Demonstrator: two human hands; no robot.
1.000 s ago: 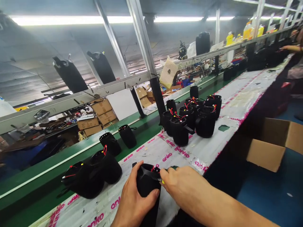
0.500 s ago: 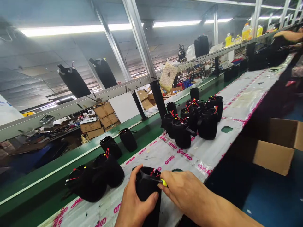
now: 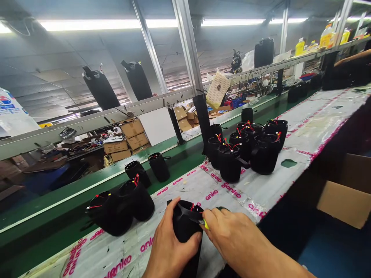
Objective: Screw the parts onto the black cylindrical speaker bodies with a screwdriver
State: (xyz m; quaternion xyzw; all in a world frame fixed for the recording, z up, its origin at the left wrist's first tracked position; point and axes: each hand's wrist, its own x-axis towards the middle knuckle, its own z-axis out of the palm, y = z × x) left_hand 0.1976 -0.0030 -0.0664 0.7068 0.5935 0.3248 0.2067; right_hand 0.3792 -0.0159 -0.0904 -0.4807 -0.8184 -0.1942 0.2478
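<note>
My left hand (image 3: 176, 243) is wrapped round a black fabric-covered cylinder (image 3: 185, 226), its thumb on the near side and a finger at the top rim. The cylinder looks like a speaker housing, open at the top, with red wires inside and a dark strap across the rim. My right hand (image 3: 232, 231) is closed on a small yellow-handled tool (image 3: 206, 224). The tool's thin metal tip lies against the rim near the strap; its exact kind is mostly hidden by my fingers. Left of my hands stand similar black cylinders (image 3: 142, 202) with wires.
A cluster of black cylinders (image 3: 230, 166) with red wires stands farther along the bench, whose plastic covering (image 3: 171, 189) has pink lettering. Behind it runs a green conveyor strip (image 3: 188, 162). A metal shelf rail (image 3: 150, 101) crosses above. An open cardboard box (image 3: 344, 204) sits at lower right.
The view has turned slightly left, so things sit farther right. The strap at the rim now stretches toward the tool, and my right hand stays close to the rim.
</note>
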